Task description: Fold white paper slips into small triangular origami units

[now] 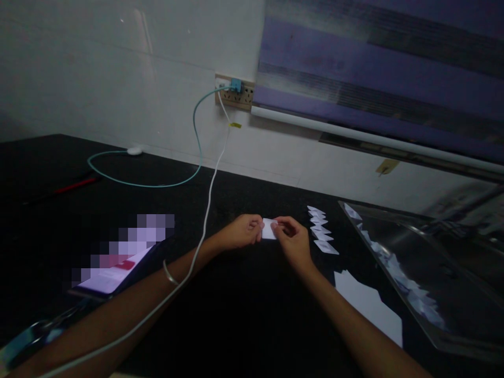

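One small white paper piece (269,229), folded or cut to a near-rectangle, was held above a black countertop (252,310), between the two hands and directly in line with both. Left hand (247,231): fingers curled in, fingertips pinching the paper's left edge. Right hand (293,237): thumb and bent fingers gripping the paper's right edge — its upper right corner was covered by them. Just beyond the right hand, to its right: a row of folded white paper pieces (323,231), pointed at the ends, set one behind another on the countertop. Nearer the body, partly behind the right forearm: a pile of loose white sheets (370,304), edges unevenly stacked. Farther right: a metal sink (464,294), with a long line of further folded papers (407,286) along its left side. Left of the left forearm, well apart from the paper: a flat device with a lit screen (118,270), partly pixelated. On the left forearm: one pale bangle (170,274). A white cable (208,205) crossed over that forearm and ran up to a wall socket strip (246,97); a teal cable (195,126), looped on the countertop, ended at a white disc (134,151). Upper right: a purple striped blind (354,63).
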A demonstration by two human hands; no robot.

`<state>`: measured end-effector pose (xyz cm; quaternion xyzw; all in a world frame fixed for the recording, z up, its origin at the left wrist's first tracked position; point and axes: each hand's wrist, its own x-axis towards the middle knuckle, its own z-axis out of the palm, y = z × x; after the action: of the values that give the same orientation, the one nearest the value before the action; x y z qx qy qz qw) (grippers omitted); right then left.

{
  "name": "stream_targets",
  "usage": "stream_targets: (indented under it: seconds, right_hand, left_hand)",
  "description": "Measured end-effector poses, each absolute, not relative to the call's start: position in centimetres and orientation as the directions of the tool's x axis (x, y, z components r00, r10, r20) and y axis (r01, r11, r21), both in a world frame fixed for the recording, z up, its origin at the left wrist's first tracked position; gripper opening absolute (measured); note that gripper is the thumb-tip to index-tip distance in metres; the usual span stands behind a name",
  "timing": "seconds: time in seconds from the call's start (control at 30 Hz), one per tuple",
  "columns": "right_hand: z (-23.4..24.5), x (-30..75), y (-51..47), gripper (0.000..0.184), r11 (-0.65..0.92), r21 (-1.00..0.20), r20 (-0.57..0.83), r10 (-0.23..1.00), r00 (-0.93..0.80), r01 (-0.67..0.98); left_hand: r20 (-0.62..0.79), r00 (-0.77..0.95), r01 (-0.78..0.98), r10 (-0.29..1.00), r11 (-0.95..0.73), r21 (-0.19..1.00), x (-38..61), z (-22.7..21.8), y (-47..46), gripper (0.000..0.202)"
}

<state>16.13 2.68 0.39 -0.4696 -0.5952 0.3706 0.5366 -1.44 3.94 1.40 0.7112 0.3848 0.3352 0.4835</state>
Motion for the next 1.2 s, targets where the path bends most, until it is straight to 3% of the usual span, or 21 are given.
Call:
stream_targets:
  seconds: [0.27,0.5,0.73,0.93,1.2]
  right_hand:
    - [0.3,16.0,2.8,0.027,0.159,-0.982,0.155,0.987,-0.050,0.100]
    - [0.1,16.2,2.9,0.027,0.182,-0.976,0.176,0.983,-0.057,0.121]
    - [0.7,16.0,2.7,0.031,0.163,-0.982,0.159,0.986,-0.046,0.098]
    - [0.5,16.0,2.6,0.032,0.156,-0.983,0.148,0.985,-0.088,0.097]
    - [0.4,16.2,2.7,0.032,0.172,-0.979,0.158,0.980,-0.121,0.111]
  left_hand:
    - [0.088,0.460,0.239,0.884,-0.219,0.946,-1.2,1.5,3.8,0.023]
    - [0.108,0.467,0.234,0.878,-0.241,0.942,-1.4,1.0,4.1,0.025]
    - [0.129,0.588,0.281,0.799,-0.351,0.893,-1.9,0.7,4.4,0.043]
    - [0.176,0.568,0.366,0.804,-0.438,0.821,-1.7,0.6,4.5,0.035]
    - [0.183,0.569,0.376,0.802,-0.451,0.809,-1.9,0.5,4.7,0.029]
